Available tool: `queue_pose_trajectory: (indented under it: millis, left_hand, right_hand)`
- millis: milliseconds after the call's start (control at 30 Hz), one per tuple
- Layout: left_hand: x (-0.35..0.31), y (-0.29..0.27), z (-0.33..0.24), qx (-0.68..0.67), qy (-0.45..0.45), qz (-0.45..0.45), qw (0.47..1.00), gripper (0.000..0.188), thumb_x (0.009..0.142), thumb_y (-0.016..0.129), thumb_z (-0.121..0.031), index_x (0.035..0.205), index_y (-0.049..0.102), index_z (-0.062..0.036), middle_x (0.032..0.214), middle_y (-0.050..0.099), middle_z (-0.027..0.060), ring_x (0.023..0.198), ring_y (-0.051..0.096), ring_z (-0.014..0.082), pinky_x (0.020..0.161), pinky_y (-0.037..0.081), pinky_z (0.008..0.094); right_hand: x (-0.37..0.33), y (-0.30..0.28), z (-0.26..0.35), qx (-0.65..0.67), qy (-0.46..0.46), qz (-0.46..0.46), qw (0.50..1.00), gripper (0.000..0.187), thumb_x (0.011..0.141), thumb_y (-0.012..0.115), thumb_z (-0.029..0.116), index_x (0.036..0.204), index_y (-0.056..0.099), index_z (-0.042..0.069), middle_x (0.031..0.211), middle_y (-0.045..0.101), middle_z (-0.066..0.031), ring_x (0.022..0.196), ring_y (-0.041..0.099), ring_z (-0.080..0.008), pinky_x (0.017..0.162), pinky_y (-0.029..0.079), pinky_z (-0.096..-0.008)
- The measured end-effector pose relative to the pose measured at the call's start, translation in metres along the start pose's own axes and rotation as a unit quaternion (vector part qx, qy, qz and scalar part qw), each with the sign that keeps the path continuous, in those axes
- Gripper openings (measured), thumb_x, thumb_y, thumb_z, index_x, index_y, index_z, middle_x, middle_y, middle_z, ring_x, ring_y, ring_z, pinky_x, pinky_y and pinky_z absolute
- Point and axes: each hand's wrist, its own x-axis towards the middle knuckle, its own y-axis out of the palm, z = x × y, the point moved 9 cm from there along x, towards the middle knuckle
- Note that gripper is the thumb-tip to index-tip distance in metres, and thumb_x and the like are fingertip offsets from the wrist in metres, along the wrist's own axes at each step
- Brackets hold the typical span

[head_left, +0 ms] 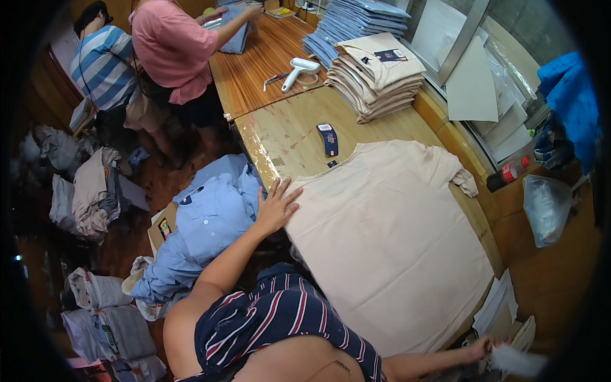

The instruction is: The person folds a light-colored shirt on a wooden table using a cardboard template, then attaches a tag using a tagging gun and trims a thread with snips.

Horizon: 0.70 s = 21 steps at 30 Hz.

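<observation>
Left hand point(278, 205) fingers splayed flat, pinning beige shirt point(388, 242) edge; right hand point(485, 347) pinches white sheet point(517, 360) for insertion, probably.

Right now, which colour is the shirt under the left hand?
Beige, the shirt under the left hand; head view.

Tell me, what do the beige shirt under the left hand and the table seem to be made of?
The beige shirt looks like soft woven cloth, probably cotton, matte: it lies limp and flat, with a crumpled sleeve. The left hand presses its edge. The table looks like wood with a glossy varnish: grain lines and light glare show on its bare part.
</observation>
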Motion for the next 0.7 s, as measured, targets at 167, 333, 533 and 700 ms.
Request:
queue_pose_trajectory:
  millis: [167,333,533,700]
  left_hand:
    - [0.015,-0.008,0.013,0.005,-0.003,-0.036,0.999,0.04,0.082,0.046,-0.042,0.121,0.046,-0.0327,0.137,0.026,0.0059,0.126,0.022,0.0283,0.095,0.015,0.0589]
    - [0.014,-0.028,0.007,0.048,-0.012,-0.068,0.996,0.038,0.077,0.055,-0.029,0.114,0.052,-0.0239,0.121,0.042,0.0083,0.11,0.037,0.0278,0.085,0.028,0.0505]
    - [0.014,-0.032,-0.008,0.016,0.024,-0.121,0.992,0.034,0.071,0.06,-0.013,0.104,0.055,-0.0122,0.098,0.05,0.0065,0.092,0.045,0.0231,0.073,0.034,0.036]
    - [0.006,-0.046,-0.04,-0.097,0.114,-0.176,0.973,0.028,0.069,0.059,-0.005,0.097,0.056,-0.0067,0.094,0.051,0.0111,0.087,0.048,0.0267,0.072,0.038,0.0367]
  right_hand:
    - [-0.059,0.136,-0.067,0.644,0.344,0.277,0.625,0.056,0.086,0.032,0.044,0.127,0.034,0.006,0.131,0.034,-0.0141,0.116,0.034,-0.034,0.094,0.027,-0.0496]
    - [-0.122,0.238,-0.15,0.177,0.404,0.253,0.861,0.045,0.086,0.038,0.031,0.124,0.038,0.006,0.112,0.042,-0.0101,0.088,0.033,-0.0205,0.07,0.027,-0.0373]
    - [-0.114,0.276,-0.153,-0.23,0.364,0.256,0.865,0.026,0.081,0.05,0.005,0.106,0.057,0.001,0.079,0.061,-0.0078,0.045,0.045,-0.0082,0.034,0.035,-0.0232]
    - [-0.104,0.298,-0.165,-0.244,0.386,0.307,0.835,0.026,0.08,0.053,0.005,0.105,0.059,0.005,0.08,0.062,-0.0086,0.048,0.049,-0.0108,0.037,0.039,-0.0253]
